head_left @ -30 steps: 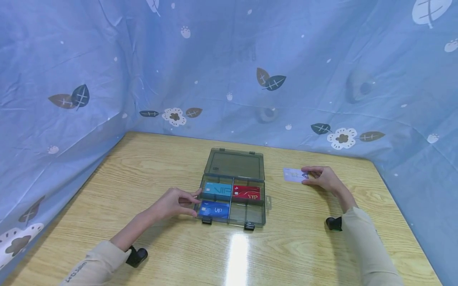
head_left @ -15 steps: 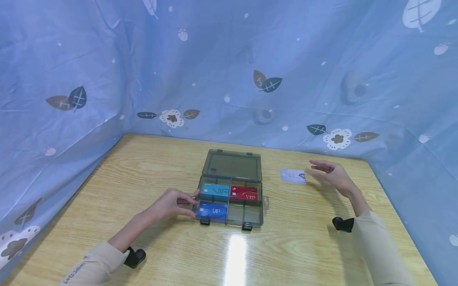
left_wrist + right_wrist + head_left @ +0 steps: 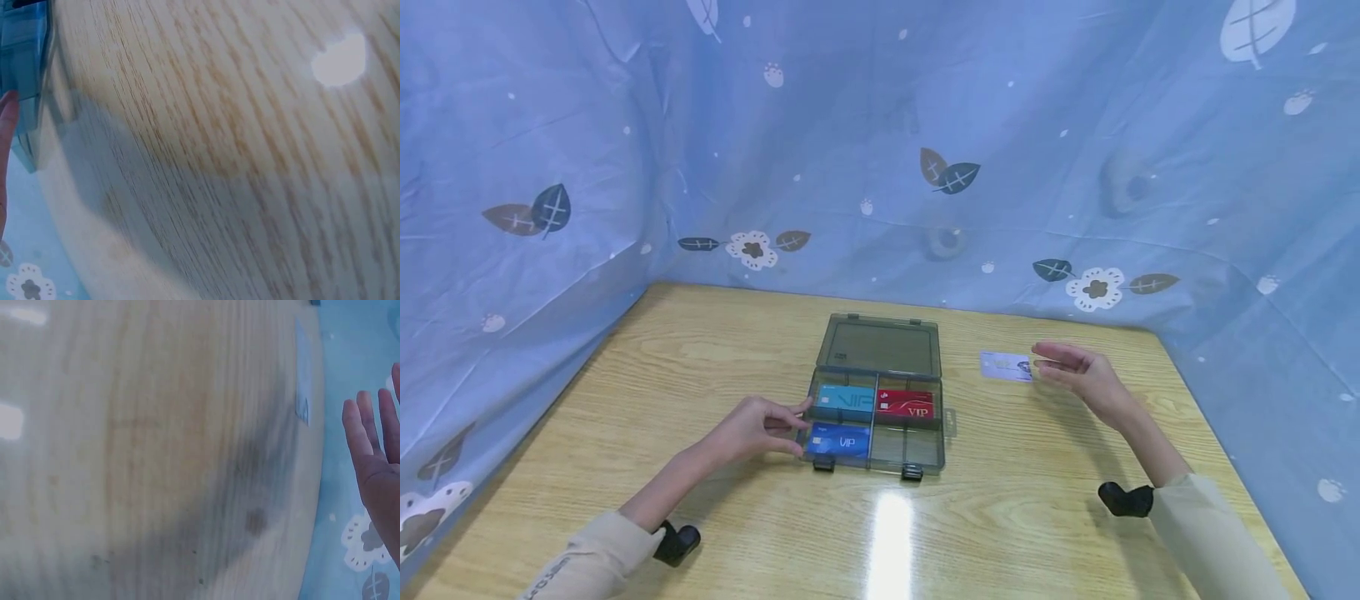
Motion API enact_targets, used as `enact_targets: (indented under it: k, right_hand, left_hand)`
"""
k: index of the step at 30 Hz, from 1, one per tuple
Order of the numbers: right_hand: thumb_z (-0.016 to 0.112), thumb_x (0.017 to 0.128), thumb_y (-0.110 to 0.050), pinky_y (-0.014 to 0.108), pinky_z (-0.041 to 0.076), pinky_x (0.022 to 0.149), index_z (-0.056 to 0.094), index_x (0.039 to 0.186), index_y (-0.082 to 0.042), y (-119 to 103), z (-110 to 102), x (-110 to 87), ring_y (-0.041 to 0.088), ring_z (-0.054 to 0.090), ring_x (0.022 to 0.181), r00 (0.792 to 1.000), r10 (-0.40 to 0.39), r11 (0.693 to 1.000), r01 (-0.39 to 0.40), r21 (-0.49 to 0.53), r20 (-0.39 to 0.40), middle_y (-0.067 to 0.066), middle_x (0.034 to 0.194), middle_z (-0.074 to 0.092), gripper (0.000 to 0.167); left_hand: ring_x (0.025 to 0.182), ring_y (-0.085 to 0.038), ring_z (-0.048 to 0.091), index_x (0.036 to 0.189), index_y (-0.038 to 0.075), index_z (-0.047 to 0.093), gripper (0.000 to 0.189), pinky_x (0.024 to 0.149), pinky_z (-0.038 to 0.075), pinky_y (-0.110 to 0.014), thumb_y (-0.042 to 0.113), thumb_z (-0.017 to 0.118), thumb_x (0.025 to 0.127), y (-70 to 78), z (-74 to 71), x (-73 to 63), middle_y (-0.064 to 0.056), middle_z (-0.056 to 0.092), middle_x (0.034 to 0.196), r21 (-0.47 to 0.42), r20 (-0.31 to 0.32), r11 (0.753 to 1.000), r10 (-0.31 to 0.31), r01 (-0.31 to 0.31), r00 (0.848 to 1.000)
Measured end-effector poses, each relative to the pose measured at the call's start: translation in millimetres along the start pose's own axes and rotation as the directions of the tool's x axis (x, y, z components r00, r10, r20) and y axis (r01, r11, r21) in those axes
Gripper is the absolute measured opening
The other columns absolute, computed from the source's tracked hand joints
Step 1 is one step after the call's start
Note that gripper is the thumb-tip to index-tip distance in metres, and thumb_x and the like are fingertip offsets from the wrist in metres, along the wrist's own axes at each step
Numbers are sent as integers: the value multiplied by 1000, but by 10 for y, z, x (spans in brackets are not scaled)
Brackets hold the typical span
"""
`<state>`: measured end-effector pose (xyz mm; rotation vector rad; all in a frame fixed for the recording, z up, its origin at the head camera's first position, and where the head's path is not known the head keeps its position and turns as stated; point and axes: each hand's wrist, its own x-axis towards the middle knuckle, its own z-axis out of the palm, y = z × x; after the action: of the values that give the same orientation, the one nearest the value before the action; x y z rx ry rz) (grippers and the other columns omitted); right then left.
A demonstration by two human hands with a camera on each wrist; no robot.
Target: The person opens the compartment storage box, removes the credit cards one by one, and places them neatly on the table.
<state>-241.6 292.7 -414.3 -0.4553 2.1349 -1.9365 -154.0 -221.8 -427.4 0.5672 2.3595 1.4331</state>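
lying just beside right grip (image 3: 1090,382): pale card (image 3: 1002,366)

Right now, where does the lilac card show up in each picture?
Head: the lilac card lies right of centre, just left of the right hand.
Left wrist: not in it.
Right wrist: upper right, a narrow sliver near the table's far edge.
Shared landmark: the wood-grain table, in all three.

Between the box (image 3: 925,448) and the card (image 3: 1006,367), a strip of counter (image 3: 1000,500) leaves room for a hand. The folded-back lid (image 3: 883,348) obstructs behind; the left hand (image 3: 756,431) blocks the box's left, though contact is hard to tell. Cloth (image 3: 850,108) bounds the back and both sides.
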Motion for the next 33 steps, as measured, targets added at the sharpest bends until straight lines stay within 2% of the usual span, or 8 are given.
enact_targets:
  k: [5, 8, 11, 17, 22, 27, 33]
  right_hand:
    - [58, 93, 6, 26, 54, 90, 52, 133, 3, 16, 98, -56, 8, 60, 112, 1000, 22, 996, -22, 81, -3, -4, 123, 65, 41]
    - [56, 94, 6, 29, 51, 95, 55, 132, -1, 1, 160, -95, 9, 60, 113, 999, 39, 989, -40, 145, 7, -4, 123, 65, 39]
    - [55, 95, 4, 34, 47, 99, 53, 133, 1, -29, 224, -144, 10, 59, 114, 998, 53, 983, -58, 175, 29, -4, 125, 64, 39]
    - [54, 96, 2, 38, 45, 102, 49, 135, 5, -76, 363, -245, 13, 60, 114, 994, 75, 984, -87, 153, 82, -2, 127, 61, 39]
    - [55, 97, -3, 38, 43, 103, 45, 137, 7, -123, 515, -299, 13, 59, 115, 989, 118, 984, -128, 124, 87, -4, 127, 60, 42]
    - [56, 97, -7, 36, 44, 102, 42, 138, 10, -140, 670, -352, 14, 57, 118, 986, 140, 984, -149, 101, 95, 5, 136, 55, 47]
    - [60, 96, -10, 37, 46, 101, 40, 140, 10, -108, 854, -412, 19, 54, 123, 974, 188, 978, -198, 70, 126, 24, 145, 40, 52]
  left_hand:
    - [123, -37, 50, 103, -4, 71, 36, 91, 53, -29, 13, 81, 73, 2, 2, -3, -25, 47, 136, -2, 2, 1000, -6, 6, 1000]
    - [122, -36, 51, 103, -4, 71, 36, 90, 53, -28, 13, 81, 73, 5, 6, -6, -25, 48, 135, 6, -1, 1000, 0, 0, 1000]
    - [120, -36, 53, 103, -4, 71, 36, 89, 54, -28, 14, 81, 73, 9, 10, -9, -25, 48, 134, 13, -3, 1000, 1, -1, 1000]
    - [118, -35, 55, 103, -4, 72, 37, 89, 54, -29, 15, 81, 72, 16, 7, -9, -25, 48, 134, 24, -8, 1000, 0, 0, 1000]
    - [118, -36, 55, 103, -4, 71, 37, 89, 54, -29, 14, 81, 72, 19, 3, -12, -25, 48, 135, 23, -9, 1000, -3, 3, 1000]
    - [116, -35, 56, 103, -4, 72, 37, 88, 54, -28, 15, 81, 73, 16, 2, -14, -25, 47, 135, 14, -4, 1000, -4, 4, 1000]
    - [116, -36, 56, 103, -4, 71, 36, 88, 54, -28, 14, 81, 73, 8, 8, -8, -26, 46, 136, -2, -1, 1000, 1, -1, 1000]
